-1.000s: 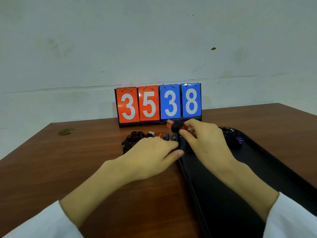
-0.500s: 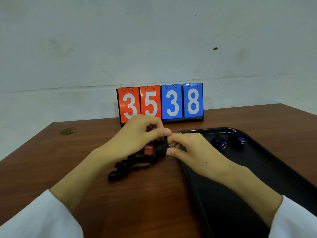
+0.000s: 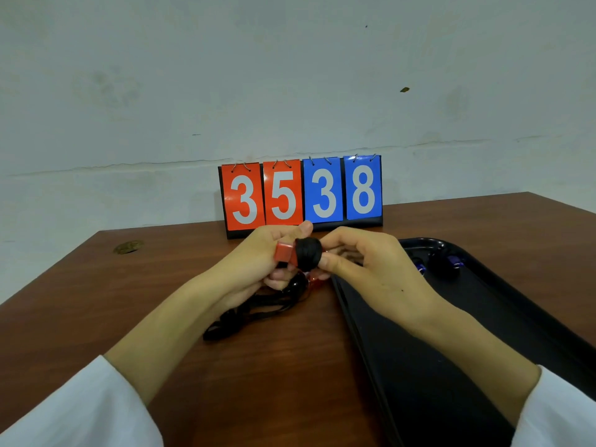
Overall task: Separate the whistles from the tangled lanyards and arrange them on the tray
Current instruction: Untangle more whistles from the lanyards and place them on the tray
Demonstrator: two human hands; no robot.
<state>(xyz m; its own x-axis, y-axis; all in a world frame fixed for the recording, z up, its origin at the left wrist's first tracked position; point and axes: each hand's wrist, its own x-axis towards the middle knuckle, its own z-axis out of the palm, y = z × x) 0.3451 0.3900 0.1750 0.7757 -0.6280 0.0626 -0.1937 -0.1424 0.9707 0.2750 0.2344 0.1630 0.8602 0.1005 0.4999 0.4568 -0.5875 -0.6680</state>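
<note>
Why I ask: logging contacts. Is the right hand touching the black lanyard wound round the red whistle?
Touching. The head view shows the right hand pinching the black lanyard wound round the red whistle between thumb and forefinger, with no gap.

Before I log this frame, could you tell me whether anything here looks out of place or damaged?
The red whistle, held by the left hand and right hand, is bound in a tight ball of black cord. A brownish blemish marks the table at far left; its nature is unclear.
</note>
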